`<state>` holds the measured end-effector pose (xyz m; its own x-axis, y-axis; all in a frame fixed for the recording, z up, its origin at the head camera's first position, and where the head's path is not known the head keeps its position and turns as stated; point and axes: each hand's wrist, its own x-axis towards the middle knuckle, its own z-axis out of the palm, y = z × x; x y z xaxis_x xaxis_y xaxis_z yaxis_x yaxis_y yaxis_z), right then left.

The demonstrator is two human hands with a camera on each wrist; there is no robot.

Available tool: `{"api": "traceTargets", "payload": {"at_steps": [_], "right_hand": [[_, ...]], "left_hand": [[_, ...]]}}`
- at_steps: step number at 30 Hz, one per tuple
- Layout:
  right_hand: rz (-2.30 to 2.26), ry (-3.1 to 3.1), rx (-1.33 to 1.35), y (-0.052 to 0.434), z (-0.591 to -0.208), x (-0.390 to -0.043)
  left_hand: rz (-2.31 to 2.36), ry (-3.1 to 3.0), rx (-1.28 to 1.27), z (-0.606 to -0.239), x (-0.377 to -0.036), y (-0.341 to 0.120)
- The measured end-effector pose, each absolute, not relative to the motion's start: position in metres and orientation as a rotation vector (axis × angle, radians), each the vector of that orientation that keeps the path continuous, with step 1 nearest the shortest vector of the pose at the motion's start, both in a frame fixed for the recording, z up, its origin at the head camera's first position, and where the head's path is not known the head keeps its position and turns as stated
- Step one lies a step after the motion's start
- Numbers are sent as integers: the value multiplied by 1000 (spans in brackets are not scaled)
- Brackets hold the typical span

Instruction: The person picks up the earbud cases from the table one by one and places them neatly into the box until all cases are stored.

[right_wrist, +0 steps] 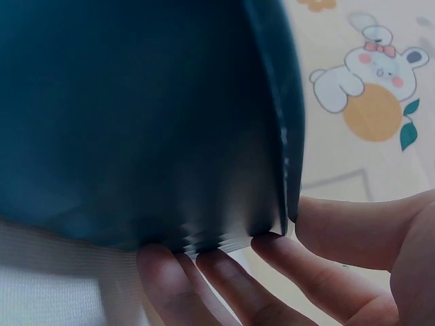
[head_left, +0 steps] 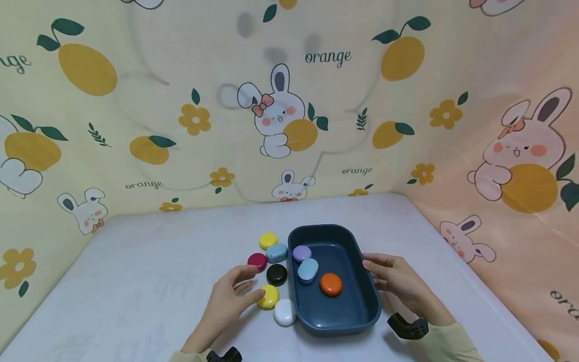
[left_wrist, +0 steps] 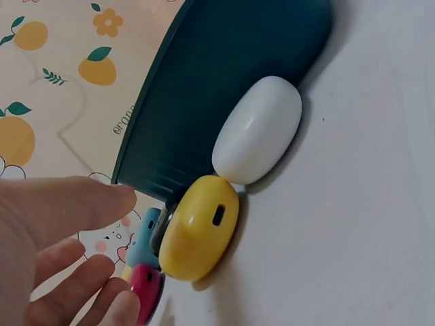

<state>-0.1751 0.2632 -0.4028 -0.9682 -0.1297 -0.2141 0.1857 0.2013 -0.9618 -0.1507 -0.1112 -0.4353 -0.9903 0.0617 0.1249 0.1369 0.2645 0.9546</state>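
A deep navy-blue tray (head_left: 357, 306) stands on the table, with a lilac piece (head_left: 301, 253), a pale blue piece (head_left: 308, 271) and an orange piece (head_left: 331, 284) inside, all glossy and rounded. Against its right outer wall rest the fingertips of my right hand (head_left: 402, 281), thumb by the rim. Left of the tray, my left hand (head_left: 230, 296) hovers with loosely bent, spread fingers over a yellow slotted piece (left_wrist: 200, 227) and a crimson piece (head_left: 256, 261). Its thumb is apart from the yellow piece in the left wrist view.
Along the tray's left side lie a white piece (head_left: 284, 312), a black piece (head_left: 277, 275), a blue piece (head_left: 276, 253) and another yellow piece (head_left: 268, 241). A cloth with printed rabbits and oranges (head_left: 194, 65) hangs behind the white table (head_left: 135, 281).
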Motion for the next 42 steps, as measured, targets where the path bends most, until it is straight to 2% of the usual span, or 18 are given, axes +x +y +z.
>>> {"api": "traceTargets", "payload": {"at_steps": [42], "right_hand": [[-1832,2291,77,258,-404,-172]], "left_hand": [[-1829,-2598,-221,-445,-150,-105]]}}
